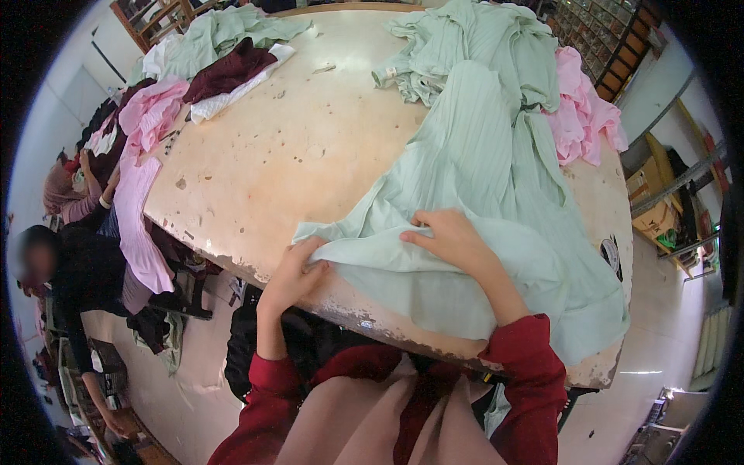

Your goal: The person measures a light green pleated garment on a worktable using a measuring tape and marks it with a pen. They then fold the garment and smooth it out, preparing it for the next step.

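Pale-green garment (484, 147) — edge pinched in left hand (291, 273), fold in right hand (451, 239) — bulk beyond both.

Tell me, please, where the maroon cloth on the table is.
In the head view, the maroon cloth lies upper left on the table, between white cloth and pale green fabric.

The left forearm (270, 329) extends forward; the left hand (296, 275) is set in a pinch, thumb toward the right. The right forearm (501, 291) angles forward and leftward, with the right hand (446, 240) palm-down, fingers bent.
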`<state>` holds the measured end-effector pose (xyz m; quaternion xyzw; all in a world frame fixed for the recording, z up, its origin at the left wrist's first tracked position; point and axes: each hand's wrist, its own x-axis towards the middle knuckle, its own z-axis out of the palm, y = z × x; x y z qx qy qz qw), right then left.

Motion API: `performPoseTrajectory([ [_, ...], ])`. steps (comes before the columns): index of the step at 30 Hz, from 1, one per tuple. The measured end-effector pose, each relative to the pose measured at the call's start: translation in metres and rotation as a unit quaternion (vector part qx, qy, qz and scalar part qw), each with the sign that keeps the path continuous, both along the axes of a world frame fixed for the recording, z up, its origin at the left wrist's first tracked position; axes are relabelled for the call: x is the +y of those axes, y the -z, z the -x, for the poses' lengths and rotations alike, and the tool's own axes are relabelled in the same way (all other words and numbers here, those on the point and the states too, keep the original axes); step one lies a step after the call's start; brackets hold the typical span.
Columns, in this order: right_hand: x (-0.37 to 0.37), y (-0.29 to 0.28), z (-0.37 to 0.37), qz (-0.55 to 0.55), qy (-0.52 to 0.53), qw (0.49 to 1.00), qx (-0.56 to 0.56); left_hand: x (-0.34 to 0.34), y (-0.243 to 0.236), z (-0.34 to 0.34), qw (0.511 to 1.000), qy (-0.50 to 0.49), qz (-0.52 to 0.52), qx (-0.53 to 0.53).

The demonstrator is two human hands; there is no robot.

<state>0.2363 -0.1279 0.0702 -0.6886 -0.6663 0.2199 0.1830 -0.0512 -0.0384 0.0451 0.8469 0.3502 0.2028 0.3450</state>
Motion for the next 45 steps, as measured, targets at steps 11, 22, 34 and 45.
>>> performPoseTrajectory([
  [11, -0.121, -0.045, -0.037, -0.171, 0.289, 0.876, 0.347, -0.012, -0.043, -0.022, 0.919, 0.049, 0.336, -0.199],
  [22, -0.162, -0.051, -0.028, -0.189, 0.347, 0.837, 0.379, -0.037, -0.075, -0.037, 0.912, 0.022, 0.35, -0.21],
  [34, -0.175, -0.035, -0.024, -0.475, 0.119, 0.856, -0.166, -0.028, -0.05, -0.034, 0.944, -0.04, -0.177, -0.277],
  [45, -0.157, -0.036, -0.002, -0.475, 0.142, 0.859, -0.127, -0.036, -0.048, -0.042, 0.961, -0.128, -0.164, -0.184],
])
